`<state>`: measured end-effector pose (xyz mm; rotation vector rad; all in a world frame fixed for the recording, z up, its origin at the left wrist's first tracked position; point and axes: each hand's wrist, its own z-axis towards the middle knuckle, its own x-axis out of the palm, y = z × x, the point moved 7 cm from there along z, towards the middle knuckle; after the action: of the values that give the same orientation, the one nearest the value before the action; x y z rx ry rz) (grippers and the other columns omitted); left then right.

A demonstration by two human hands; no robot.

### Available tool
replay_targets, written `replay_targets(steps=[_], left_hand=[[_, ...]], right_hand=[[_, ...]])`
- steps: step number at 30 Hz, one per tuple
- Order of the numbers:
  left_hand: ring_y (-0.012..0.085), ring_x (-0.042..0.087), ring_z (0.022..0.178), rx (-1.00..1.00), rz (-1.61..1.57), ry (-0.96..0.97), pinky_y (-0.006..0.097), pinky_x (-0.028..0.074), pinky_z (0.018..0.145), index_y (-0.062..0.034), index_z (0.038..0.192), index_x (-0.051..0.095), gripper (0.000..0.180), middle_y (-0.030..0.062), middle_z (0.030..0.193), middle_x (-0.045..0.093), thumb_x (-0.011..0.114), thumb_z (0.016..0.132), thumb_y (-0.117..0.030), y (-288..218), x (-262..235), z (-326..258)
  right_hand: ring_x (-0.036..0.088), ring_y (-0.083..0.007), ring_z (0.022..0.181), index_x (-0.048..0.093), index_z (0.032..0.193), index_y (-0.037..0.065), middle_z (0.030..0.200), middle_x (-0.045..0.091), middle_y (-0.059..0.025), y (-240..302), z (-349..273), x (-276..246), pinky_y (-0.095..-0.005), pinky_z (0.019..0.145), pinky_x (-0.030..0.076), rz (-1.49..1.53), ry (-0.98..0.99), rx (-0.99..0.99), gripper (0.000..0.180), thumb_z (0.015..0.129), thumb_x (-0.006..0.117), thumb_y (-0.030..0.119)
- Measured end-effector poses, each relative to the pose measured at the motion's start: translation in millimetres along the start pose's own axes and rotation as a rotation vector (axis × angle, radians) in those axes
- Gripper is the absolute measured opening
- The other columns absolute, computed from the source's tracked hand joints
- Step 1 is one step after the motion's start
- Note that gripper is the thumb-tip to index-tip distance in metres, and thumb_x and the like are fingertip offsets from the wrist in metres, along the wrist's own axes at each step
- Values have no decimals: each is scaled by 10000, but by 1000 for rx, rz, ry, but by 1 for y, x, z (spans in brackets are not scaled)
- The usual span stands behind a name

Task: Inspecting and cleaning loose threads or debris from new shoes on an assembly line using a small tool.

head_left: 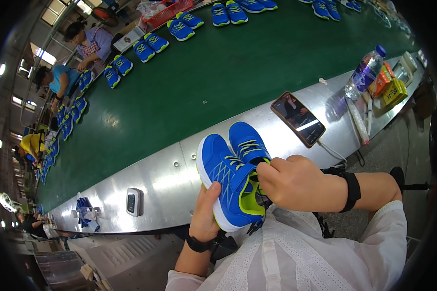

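Blue sneaker [226,182] with lime lining, white sole and zigzag side stitching, held sole-side left above the lap, just off the steel edge [170,182] of the green conveyor belt [189,87]. Cupped from beneath by left hand [206,213]; right hand [291,183] (wrist strapped in black) pinching the tongue. Second blue sneaker [247,141] touching behind. Phone [297,119] further right along that edge.

Both hands, left hand [206,213] and right hand [289,182], on a blue shoe [226,182] beside a green conveyor belt [204,72].
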<state>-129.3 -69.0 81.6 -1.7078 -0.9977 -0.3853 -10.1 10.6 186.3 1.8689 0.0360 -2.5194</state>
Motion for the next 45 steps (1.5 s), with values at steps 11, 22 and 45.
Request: replay_targets(steps=[11,22,45], left_hand=[[253,619,1126,35,-2,-19,389,526,961,-5,1408,351,535,154,1281,579,564,966,-218,-1,-2,2],[279,622,1133,-52,-121,-25,427,514,981,10,1373,420,485,172,1282,592,471,1019,-317,8,-9,6],[328,630,1059,-7,-464,146,419,536,896,-10,1365,469,665,202,1245,602,283,991,-527,41,-46,24]], right_hand=[[569,-138,612,632,767,16,777,478,-41,-7,-3,7,-272,469,471,-9,51,95,158,672,649,141],[617,-192,596,664,929,42,879,564,-59,-25,-33,1,-301,475,471,253,-271,429,249,738,771,162],[602,-197,649,672,1005,18,891,580,-98,-14,-36,20,-288,514,477,539,-447,525,333,707,793,104]])
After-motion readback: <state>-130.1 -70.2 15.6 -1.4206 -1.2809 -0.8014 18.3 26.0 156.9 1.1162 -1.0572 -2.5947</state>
